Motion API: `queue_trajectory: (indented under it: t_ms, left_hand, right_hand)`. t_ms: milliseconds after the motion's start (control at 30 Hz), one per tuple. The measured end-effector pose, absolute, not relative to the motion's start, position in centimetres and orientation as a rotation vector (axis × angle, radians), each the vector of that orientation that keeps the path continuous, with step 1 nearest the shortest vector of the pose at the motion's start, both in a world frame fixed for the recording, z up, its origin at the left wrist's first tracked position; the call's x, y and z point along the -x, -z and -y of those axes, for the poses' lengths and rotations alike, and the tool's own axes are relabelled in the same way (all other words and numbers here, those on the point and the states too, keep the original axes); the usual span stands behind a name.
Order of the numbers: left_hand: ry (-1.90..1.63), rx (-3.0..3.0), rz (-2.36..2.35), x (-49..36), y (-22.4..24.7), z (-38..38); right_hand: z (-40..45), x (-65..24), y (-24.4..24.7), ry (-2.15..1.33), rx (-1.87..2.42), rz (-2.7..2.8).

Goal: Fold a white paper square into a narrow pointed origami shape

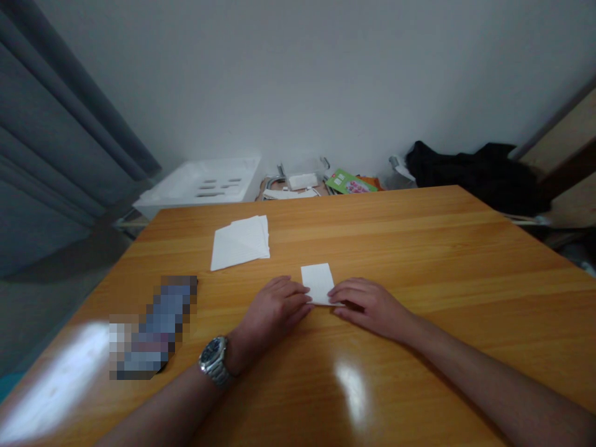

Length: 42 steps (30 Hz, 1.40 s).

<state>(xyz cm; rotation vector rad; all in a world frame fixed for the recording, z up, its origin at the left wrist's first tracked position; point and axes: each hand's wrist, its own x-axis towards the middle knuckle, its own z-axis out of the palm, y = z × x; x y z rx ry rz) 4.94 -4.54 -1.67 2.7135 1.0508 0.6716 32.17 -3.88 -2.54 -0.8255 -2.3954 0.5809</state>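
Note:
A small white piece of paper (318, 282) lies on the wooden table in front of me, its near edge between my two hands. My left hand (279, 304), with a metal watch on the wrist, has its fingers closed on the paper's near left corner. On the near right corner, my right hand (365, 304) pinches the paper between thumb and fingers. Farther back and to the left lies a stack of white sheets (241, 241), touched by neither hand.
A blurred-out flat device (161, 328) lies on the left of the wooden table (419, 248). Beyond the far edge are a white tray (200, 180), a green packet (347, 182), small white items and black cloth (475, 177). A grey curtain (51, 124) hangs at left.

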Motion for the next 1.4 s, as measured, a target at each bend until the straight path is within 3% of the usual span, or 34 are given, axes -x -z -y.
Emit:
queue_trajectory:
  t_ms: [467, 1400]
  left_hand:
    - [-0.772, -2.543, -1.130, -5.0, 2.8, 4.1]
    - [-0.861, -2.310, -1.307, -5.3, 3.6, 3.8]
  right_hand:
    - [4.1, -31.7, 2.1, -0.721, 0.950, 2.218]
    - [1.5, -29.8, 1.8, -0.664, 1.228, 2.119]
